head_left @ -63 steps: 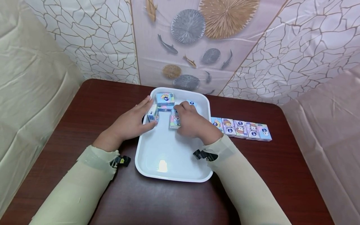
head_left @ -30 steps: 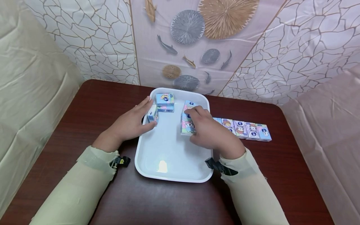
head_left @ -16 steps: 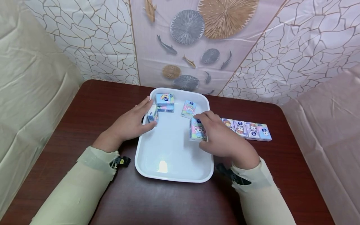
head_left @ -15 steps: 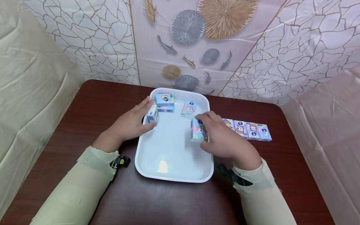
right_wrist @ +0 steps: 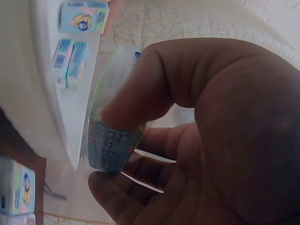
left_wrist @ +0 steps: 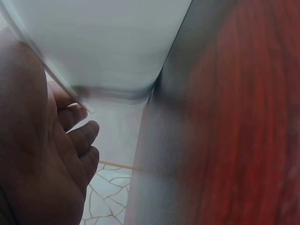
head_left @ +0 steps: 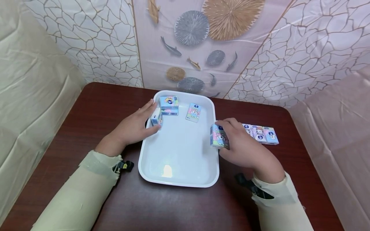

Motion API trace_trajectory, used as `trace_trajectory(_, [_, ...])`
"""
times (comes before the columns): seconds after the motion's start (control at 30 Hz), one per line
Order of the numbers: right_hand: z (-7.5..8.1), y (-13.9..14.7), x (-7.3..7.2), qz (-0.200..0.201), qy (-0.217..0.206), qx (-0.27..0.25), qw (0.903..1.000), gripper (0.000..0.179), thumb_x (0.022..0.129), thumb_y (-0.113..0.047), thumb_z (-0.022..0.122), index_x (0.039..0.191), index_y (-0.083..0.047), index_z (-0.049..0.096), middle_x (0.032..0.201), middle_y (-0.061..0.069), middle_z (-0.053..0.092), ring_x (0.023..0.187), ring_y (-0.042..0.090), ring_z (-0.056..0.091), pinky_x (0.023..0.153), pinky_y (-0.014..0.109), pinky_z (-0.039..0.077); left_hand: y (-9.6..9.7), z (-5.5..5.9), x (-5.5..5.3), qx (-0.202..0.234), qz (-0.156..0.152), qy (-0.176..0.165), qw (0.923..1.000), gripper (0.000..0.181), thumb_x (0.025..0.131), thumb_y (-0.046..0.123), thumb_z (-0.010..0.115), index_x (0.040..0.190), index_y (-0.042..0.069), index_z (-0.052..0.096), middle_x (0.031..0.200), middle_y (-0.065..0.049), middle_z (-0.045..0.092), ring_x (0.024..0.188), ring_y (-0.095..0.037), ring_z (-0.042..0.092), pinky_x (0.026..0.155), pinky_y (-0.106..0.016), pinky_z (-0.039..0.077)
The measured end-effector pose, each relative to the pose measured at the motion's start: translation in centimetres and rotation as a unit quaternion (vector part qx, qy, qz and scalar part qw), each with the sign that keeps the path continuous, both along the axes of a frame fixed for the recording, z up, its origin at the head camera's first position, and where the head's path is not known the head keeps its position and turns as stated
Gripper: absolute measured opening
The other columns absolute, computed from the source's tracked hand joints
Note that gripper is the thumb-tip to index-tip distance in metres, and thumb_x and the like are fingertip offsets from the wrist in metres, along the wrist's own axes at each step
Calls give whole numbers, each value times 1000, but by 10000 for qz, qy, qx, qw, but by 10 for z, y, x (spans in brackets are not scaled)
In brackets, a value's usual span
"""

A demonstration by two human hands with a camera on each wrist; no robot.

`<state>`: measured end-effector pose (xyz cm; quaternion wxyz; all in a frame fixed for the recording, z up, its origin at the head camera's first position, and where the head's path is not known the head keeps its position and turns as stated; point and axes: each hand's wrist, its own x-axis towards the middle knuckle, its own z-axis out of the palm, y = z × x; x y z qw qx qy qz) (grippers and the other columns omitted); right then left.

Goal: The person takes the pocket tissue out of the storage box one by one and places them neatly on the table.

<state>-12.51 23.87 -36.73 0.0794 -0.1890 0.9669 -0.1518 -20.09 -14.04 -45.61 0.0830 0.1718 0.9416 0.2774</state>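
The right hand (head_left: 242, 146) pinches a small tissue pack (head_left: 218, 137) between thumb and curled fingers, holding it upright on its short end over the right rim of the white tray (head_left: 177, 179). In the right wrist view the thumb (right_wrist: 140, 101) presses one broad face of the pack (right_wrist: 110, 124) and the fingers wrap the other. The pack's long axis stands roughly vertical, its printed face turned toward the person.

Just to the right of this hand, on the table (head_left: 101, 102), lies a row of similar packs (head_left: 261, 134) laid flat and side by side, running away to the right; the near end of the row is partly hidden behind the hand. The held pack sits between the tray and that row, closer to the row's near end than to anything left in the tray. The right hand is plainly the nearer one to the row.

The left hand (head_left: 134, 126) rests at the tray's left rim, well apart from the right, its fingers fairly straight against another small pack (head_left: 156, 117) standing on edge in the far left corner. Beside that pack sits a stack of two packs (head_left: 169, 105), and a single pack (head_left: 193, 112) lies flat further right on the tray floor. The left wrist view shows only relaxed fingers (left_wrist: 77, 136) beside the tray's blurred wall.
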Motion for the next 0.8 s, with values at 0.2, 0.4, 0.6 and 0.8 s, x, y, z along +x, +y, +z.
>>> trace_trajectory(0.2, [-3, 11, 5, -29, 60, 7, 10000, 80, 84, -17, 74, 156, -7, 42, 151, 9, 42, 126, 26, 44, 98, 45, 55, 1, 0, 0, -13, 6, 9, 10000, 96, 97, 71, 55, 170, 34, 6, 178, 14, -3, 164, -28, 15, 126, -61, 29])
trace_trajectory(0.4, [-8, 24, 8, -122, 76, 65, 9999, 80, 85, -16, 74, 157, -7, 41, 154, 14, 41, 128, 31, 44, 101, 53, 55, 1, 1, -1, -32, 1, -9, 10000, 99, 94, 80, 50, 170, 34, 6, 177, 16, -5, 165, -27, 15, 126, -60, 30])
trace_trajectory(0.6, [-14, 33, 9, -187, 55, 87, 9998, 82, 83, -16, 76, 157, -8, 40, 152, 15, 42, 127, 32, 44, 100, 58, 55, 1, -1, -1, -13, -2, -21, 10000, 96, 97, 71, 56, 170, 34, 5, 176, 17, -7, 165, -29, 14, 127, -61, 28])
trace_trajectory(0.8, [-23, 38, 10, -201, -32, 188, 9996, 82, 84, -17, 77, 157, -9, 41, 150, 14, 45, 126, 31, 46, 100, 57, 55, 2, 1, 0, -22, 5, -50, 10000, 95, 98, 68, 57, 170, 34, 5, 176, 17, -7, 165, -29, 14, 126, -61, 29])
